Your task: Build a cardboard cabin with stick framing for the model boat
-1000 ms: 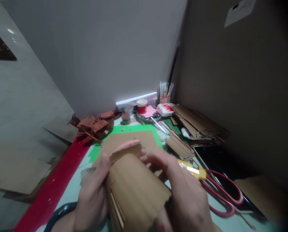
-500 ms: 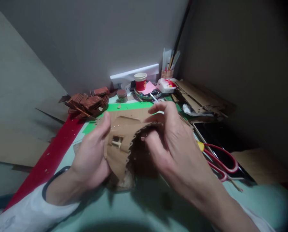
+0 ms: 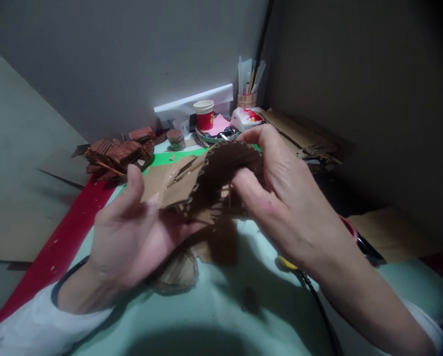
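My right hand [image 3: 284, 198] pinches the corrugated edge of a bent cardboard piece [image 3: 186, 185], with the thumb inside the curve and the fingers over the top. The piece is raised and tilted, its dark hollow underside facing me; a slot with shiny specks shows on its upper face. My left hand [image 3: 128, 237] lies palm up below its left side, thumb stretched away, the fingertips partly hidden under the cardboard. Beneath the hands, a rounded brown piece [image 3: 178, 274] rests on the pale green tabletop [image 3: 221, 316].
Reddish-brown corrugated pieces [image 3: 119, 153] lie at the back left. Behind are a red paper cup [image 3: 205, 118], a small jar [image 3: 175, 140] and a holder with sticks [image 3: 247, 100]. Cardboard sheets [image 3: 299, 131] lie back right. A yellow item [image 3: 287, 263] and black cord [image 3: 321, 306] sit near my right wrist.
The cardboard piece has tipped up and risen at its near edge, showing its underside. My left thumb has come off it, and the left palm has turned upward.
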Motion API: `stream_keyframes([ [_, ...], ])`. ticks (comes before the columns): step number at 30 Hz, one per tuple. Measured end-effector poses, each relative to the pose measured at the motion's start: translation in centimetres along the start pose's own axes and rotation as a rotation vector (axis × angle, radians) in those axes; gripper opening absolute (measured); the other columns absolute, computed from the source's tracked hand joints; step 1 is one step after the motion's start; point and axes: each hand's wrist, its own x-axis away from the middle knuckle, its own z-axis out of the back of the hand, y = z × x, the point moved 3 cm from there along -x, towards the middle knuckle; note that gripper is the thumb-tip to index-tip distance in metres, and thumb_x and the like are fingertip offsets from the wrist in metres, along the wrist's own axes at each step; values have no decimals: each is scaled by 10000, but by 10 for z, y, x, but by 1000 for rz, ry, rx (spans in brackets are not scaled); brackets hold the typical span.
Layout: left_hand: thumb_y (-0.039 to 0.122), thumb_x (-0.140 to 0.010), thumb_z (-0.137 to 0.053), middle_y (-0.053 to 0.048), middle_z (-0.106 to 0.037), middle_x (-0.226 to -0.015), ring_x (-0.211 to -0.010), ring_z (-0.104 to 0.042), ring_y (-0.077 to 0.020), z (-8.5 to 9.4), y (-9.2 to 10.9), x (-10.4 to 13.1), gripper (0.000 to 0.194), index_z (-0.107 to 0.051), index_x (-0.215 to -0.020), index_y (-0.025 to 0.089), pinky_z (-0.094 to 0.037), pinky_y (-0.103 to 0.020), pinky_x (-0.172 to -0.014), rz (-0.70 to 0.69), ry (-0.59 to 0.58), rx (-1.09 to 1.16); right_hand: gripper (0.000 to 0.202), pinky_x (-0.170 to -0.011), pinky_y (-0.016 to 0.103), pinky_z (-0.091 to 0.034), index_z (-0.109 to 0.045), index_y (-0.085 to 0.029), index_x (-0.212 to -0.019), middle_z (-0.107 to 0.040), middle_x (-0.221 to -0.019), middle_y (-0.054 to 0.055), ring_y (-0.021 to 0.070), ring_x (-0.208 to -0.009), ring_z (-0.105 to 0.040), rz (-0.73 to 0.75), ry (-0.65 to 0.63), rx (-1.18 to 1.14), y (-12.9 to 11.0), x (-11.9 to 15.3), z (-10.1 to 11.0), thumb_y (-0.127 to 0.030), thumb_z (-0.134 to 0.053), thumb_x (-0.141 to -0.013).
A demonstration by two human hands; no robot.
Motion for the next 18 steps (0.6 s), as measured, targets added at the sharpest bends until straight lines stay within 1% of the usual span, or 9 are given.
stream_keyframes([
  [2,543,-1001,-343,-107,-736,-1211,-1248,-596,-386,0,-2,1,560,-657,-1292,182,-555,-536,-961,-19,-19,36,260,-644,312,-465,-510,-226,-1014,-651,-854,-8,176,-721,-625,0,8,0,1,-1,2,-102,-433,-800],
  [4,461,-955,-504,-83,-707,-1286,-1309,-548,-362,0,-6,3,465,-625,-1327,211,-529,-491,-1016,6,-54,95,278,-664,312,-482,-525,-223,-1034,-654,-886,-9,176,-748,-633,-9,12,4,1,-1,3,-93,-426,-810],
  [6,321,-845,-653,-64,-690,-1327,-1362,-499,-344,0,-10,5,513,-605,-1346,220,-494,-460,-1078,45,-113,138,283,-654,304,-488,-531,-217,-1040,-654,-886,-9,174,-751,-634,-17,15,3,1,-2,3,-84,-429,-812],
  [7,234,-798,-681,-54,-702,-1311,-1359,-508,-326,-1,-11,6,563,-597,-1354,217,-492,-429,-1089,65,-130,145,284,-644,301,-487,-530,-215,-1040,-655,-877,-10,172,-740,-631,-18,21,-1,1,-2,3,-80,-430,-810],
  [8,158,-781,-677,-47,-727,-1268,-1324,-551,-297,-1,-12,7,587,-593,-1361,206,-505,-385,-1081,72,-133,138,284,-633,299,-483,-528,-214,-1038,-656,-864,-11,168,-720,-624,-14,27,-7,1,-2,3,-78,-431,-808],
  [10,48,-818,-629,-27,-769,-1176,-1204,-652,-232,-2,-15,8,579,-584,-1375,200,-552,-298,-1016,78,-97,88,279,-600,296,-459,-524,-213,-1030,-651,-816,-14,160,-666,-601,-4,38,-16,1,-2,2,-78,-436,-802],
  [12,-8,-849,-610,-4,-788,-1123,-1107,-705,-190,-2,-18,8,586,-577,-1384,227,-586,-239,-948,80,-11,24,272,-577,298,-435,-524,-209,-1020,-640,-760,-15,163,-635,-592,-3,41,-17,0,-2,1,-77,-444,-796],
  [16,-29,-845,-646,12,-787,-1134,-1089,-717,-187,2,-23,6,611,-595,-1364,289,-607,-244,-944,59,110,-15,253,-623,321,-454,-533,-208,-996,-661,-766,-2,191,-688,-633,12,57,-23,-1,-1,1,-65,-457,-801],
  [18,-17,-853,-657,7,-766,-1196,-1124,-703,-194,3,-23,6,584,-613,-1341,300,-602,-262,-967,41,112,-22,236,-624,320,-461,-534,-215,-972,-665,-767,1,197,-695,-640,14,62,-24,-2,0,1,-63,-469,-804],
])
